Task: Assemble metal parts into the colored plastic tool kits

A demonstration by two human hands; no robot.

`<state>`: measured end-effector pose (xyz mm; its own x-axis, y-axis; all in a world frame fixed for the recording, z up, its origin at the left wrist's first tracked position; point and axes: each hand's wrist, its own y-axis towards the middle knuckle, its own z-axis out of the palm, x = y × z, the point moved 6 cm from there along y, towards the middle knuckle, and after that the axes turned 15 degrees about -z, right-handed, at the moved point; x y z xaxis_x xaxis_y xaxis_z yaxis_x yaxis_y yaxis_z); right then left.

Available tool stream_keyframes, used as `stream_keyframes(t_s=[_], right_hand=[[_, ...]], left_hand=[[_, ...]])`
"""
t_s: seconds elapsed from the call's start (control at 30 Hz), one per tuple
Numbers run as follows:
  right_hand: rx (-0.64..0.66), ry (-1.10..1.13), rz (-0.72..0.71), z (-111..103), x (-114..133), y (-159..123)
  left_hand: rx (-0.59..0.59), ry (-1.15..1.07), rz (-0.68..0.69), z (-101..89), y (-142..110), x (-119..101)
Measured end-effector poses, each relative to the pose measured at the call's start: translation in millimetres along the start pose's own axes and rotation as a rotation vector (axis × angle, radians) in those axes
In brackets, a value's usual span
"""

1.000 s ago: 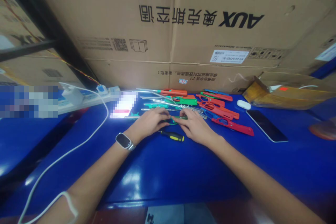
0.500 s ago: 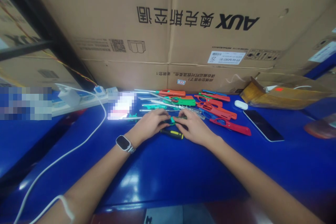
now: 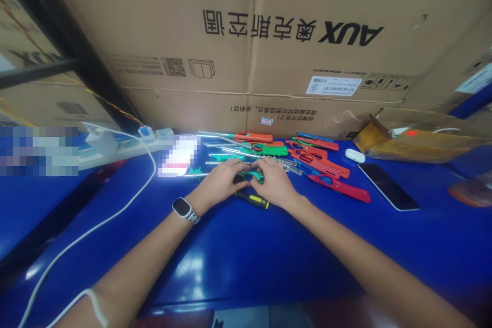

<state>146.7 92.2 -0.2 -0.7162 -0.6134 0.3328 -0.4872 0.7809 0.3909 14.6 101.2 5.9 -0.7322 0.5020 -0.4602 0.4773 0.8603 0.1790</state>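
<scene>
part (image 3: 257, 177) small, bright green, partly hidden; left hand (image 3: 224, 180) and right hand (image 3: 273, 180) curled around it, exact grip unclear.

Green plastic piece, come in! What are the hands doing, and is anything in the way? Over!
Left hand and right hand meet around green plastic piece. Exact grip hidden. Black-and-yellow screwdriver lying close, near side.
</scene>
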Motion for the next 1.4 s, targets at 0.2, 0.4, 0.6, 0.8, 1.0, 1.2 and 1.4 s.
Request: stream_keyframes(t_s=[0.2, 0.4, 0.6, 0.8, 1.0, 1.2, 1.4], right_hand=[[-0.056, 0.008, 0.0, 1.9, 0.0, -3.2], [-0.072, 0.006, 0.005, 2.5, -0.4, -5.0], [-0.09, -0.002, -0.002, 1.5, 0.8, -5.5], [-0.082, 0.009, 0.005, 1.2, 0.5, -6.5], [-0.084, 0.015, 0.007, 1.1, -0.4, -6.7], [-0.134, 0.049, -0.019, -3.2, -0.5, -9.2], [-0.168, 0.093, -0.01, -6.8, -1.1, -10.5]], left_hand=[[-0.023, 0.138, -0.065, -13.9, -3.6, 4.8], [0.043, 0.137, -0.055, -18.7, -3.0, 18.2], [0.057, 0.075, -0.032, -14.6, -3.5, 22.4], [0.083, 0.056, 0.049, -12.0, -4.3, 17.1], [0.041, -0.04, 0.112, -8.4, 2.0, 18.1], [0.008, -0.061, 0.136, -6.9, 6.8, 17.3], [-0.022, 0.001, 0.092, -14.9, 2.1, 16.1]])
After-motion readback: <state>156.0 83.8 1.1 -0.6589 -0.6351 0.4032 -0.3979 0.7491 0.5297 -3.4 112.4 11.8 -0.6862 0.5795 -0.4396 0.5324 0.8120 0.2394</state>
